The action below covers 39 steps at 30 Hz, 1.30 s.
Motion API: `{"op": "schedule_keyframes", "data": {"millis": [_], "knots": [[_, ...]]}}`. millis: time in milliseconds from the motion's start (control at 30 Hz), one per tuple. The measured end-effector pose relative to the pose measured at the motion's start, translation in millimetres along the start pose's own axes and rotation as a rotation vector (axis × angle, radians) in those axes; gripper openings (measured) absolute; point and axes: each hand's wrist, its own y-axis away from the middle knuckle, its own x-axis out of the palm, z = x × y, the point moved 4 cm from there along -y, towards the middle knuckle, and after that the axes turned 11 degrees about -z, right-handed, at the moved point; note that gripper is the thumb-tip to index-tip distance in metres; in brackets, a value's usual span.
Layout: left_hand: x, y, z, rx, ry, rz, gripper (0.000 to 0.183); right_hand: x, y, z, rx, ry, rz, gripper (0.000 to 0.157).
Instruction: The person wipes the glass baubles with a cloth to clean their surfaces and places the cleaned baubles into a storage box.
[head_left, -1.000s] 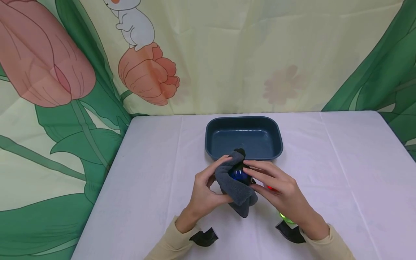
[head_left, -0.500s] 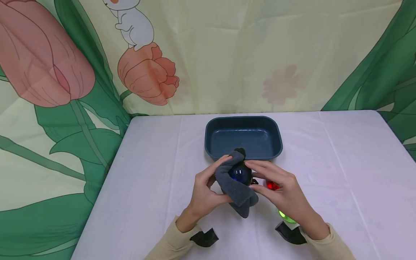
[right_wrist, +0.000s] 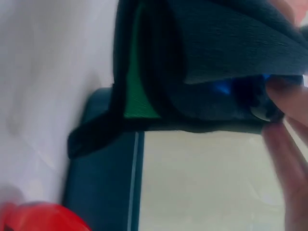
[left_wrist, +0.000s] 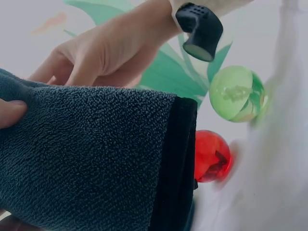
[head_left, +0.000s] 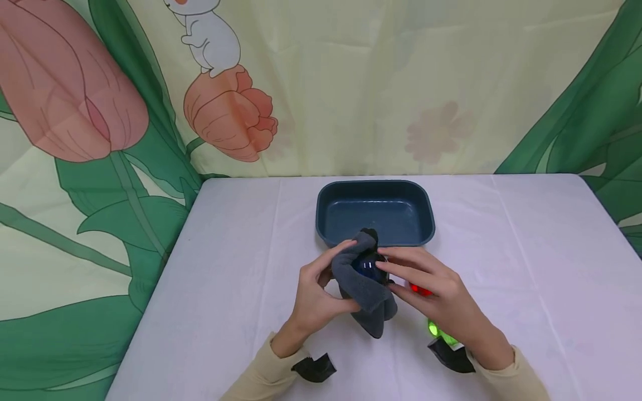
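Observation:
A dark grey-blue cloth (head_left: 360, 287) is folded around a glossy dark blue ball (head_left: 368, 267), held above the table just in front of the basin. My left hand (head_left: 316, 301) grips the cloth from the left, thumb below and fingers above. From the other side my right hand (head_left: 443, 295) pinches the ball's exposed part between fingertips and thumb. The right wrist view shows these fingers (right_wrist: 288, 159) on the ball at the cloth's opening. In the left wrist view the cloth (left_wrist: 91, 149) hides the ball.
Behind the hands stands a dark blue rectangular basin (head_left: 376, 214) on the white-covered table (head_left: 241, 267). A clear red ball (head_left: 420, 290) lies partly under my right hand. A clear green ball (head_left: 441, 332) sits near the right wrist. A printed curtain (head_left: 341, 89) hangs behind.
My right fingers drew slightly off the ball half a second ago, showing more of the red ball, and now lie on the blue ball again. My left hand and the cloth have barely moved.

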Motion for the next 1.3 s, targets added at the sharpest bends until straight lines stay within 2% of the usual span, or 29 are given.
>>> {"op": "schedule_keyframes", "data": {"millis": [300,533,600,833,933,1033,1300], "knots": [[1.8,0.4,-0.1,0.007,-0.001,0.015,0.080,3.1,1.9,-1.0,0.014,0.014,-0.001,0.041],[0.7,0.7,0.2,-0.036,0.020,0.032,0.077,3.4,1.5,-1.4,-0.001,0.006,-0.019,0.039],[0.8,0.9,0.5,-0.030,0.020,0.039,0.078,3.6,1.9,-1.8,0.010,0.013,-0.022,0.040],[2.2,0.6,1.6,-0.009,0.015,0.048,0.081,1.8,7.9,-7.4,0.229,-0.031,-0.011,0.046],[2.6,0.0,1.5,-0.001,0.015,0.036,0.082,1.5,9.3,-8.0,0.268,-0.036,0.001,0.046],[2.9,-0.4,1.5,0.003,0.016,0.027,0.082,1.1,9.5,-8.1,0.256,-0.019,0.009,0.046],[0.6,-0.6,-0.3,-0.005,0.005,0.004,0.082,4.4,8.0,-9.2,0.125,-0.039,0.008,0.047]]}}
